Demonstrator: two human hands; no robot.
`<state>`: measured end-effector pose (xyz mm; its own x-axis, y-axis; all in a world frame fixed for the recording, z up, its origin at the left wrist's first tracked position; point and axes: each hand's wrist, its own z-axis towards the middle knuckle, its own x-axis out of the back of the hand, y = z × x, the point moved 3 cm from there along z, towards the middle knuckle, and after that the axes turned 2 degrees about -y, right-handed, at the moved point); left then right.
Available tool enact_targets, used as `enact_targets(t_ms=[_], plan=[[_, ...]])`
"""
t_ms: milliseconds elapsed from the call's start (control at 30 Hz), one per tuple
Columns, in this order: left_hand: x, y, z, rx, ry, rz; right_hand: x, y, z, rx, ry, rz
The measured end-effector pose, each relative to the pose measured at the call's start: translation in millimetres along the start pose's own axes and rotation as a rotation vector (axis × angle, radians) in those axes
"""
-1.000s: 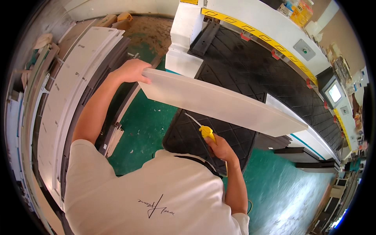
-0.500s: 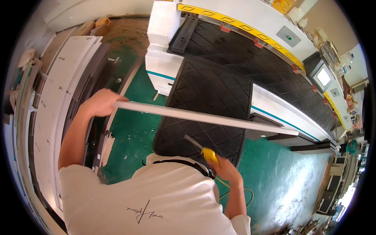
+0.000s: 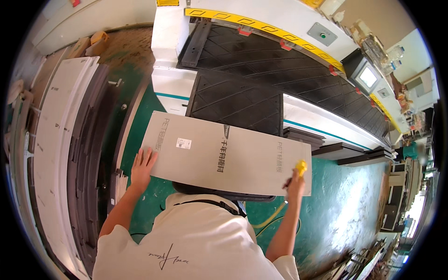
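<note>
Item: one flat rectangular panel (image 3: 226, 158), pale grey-beige, matte face, with a small white label near its left end and dark printed lettering along its length. Position: held roughly level in front of the person's chest, above the green floor (image 3: 340, 219) and overlapping the near edge of the black rubber-matted machine bed (image 3: 242, 100). Left hand (image 3: 142, 164): fingers spread, palm flat against the panel's left edge, steadying rather than clasping. Right hand (image 3: 295, 183): closed around a yellow-handled tool (image 3: 301, 166) at the panel's lower right corner; whether its fingers also pinch the board cannot be told. Handling, by appearance: thin, stiff sheet stock that stays straight across its span, likely light for its area but awkward through width; smooth face offers little friction, so the edges and corners seem the sound places to take hold, one at each short end. Corners look liable to chipping if knocked. Adjacent: a stack of white and dark sheets (image 3: 65, 154) stored to the left; a white machine housing with yellow-striped rail (image 3: 261, 25) beyond.
</note>
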<state>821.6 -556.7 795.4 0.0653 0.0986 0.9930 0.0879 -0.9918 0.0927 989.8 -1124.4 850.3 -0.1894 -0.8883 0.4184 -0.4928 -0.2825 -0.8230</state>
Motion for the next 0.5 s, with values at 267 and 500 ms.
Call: enact_targets(t_ms=[267,500], plan=[[-47,8,13,0.087,0.066,0.03,-209,-70,-71,-0.032,-1.032,0.135],[24,84,19,0.038,-0.498,-1.288,-320,-97,-159,0.33,-1.03,0.075]])
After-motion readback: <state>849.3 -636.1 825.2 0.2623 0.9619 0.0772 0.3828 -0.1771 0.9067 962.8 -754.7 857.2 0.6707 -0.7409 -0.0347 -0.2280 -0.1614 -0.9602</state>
